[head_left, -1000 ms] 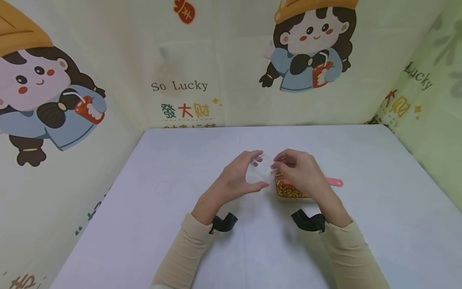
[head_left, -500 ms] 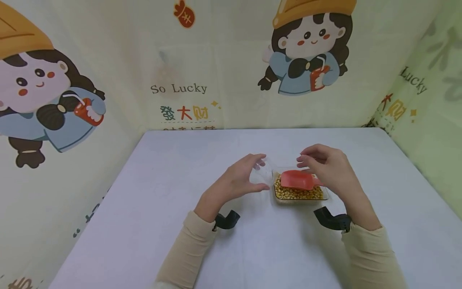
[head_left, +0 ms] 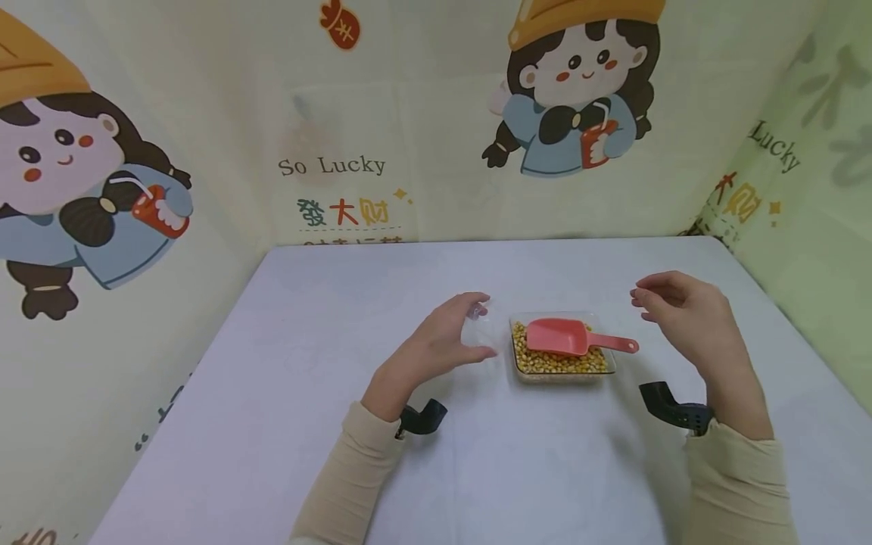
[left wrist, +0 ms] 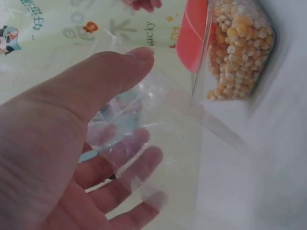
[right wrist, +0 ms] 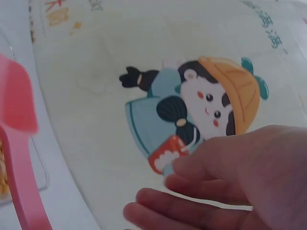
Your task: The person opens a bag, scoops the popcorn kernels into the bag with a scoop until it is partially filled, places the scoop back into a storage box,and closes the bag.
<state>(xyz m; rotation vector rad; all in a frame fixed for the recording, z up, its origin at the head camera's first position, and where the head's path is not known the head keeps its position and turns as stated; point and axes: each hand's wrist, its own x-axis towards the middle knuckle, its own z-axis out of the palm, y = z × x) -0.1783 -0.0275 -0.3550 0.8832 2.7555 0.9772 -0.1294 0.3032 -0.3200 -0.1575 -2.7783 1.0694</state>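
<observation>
My left hand (head_left: 436, 341) holds a clear plastic bag (head_left: 480, 325) above the table, left of the corn container. In the left wrist view the thumb lies over the bag (left wrist: 158, 110) and the curved fingers show through the film. A clear rectangular container (head_left: 562, 377) of yellow corn kernels (head_left: 565, 363) stands on the table. Across the kernels lies a pink scoop (head_left: 559, 337), its handle reaching past the container's right side. My right hand (head_left: 695, 318) hovers to the right of the scoop handle, fingers loosely bent and holding nothing; the right wrist view shows part of the scoop (right wrist: 19, 100).
A white-covered table (head_left: 381, 469) spreads under both arms. Behind it hangs a pale curtain (head_left: 443, 113) with printed cartoon figures, which also runs along both sides. A black wrist camera mount (head_left: 674, 409) sticks out from each wrist.
My right hand has let go of the bag and moved right, past the container, uncovering the scoop and kernels. The left hand stays nearly in place with the bag.
</observation>
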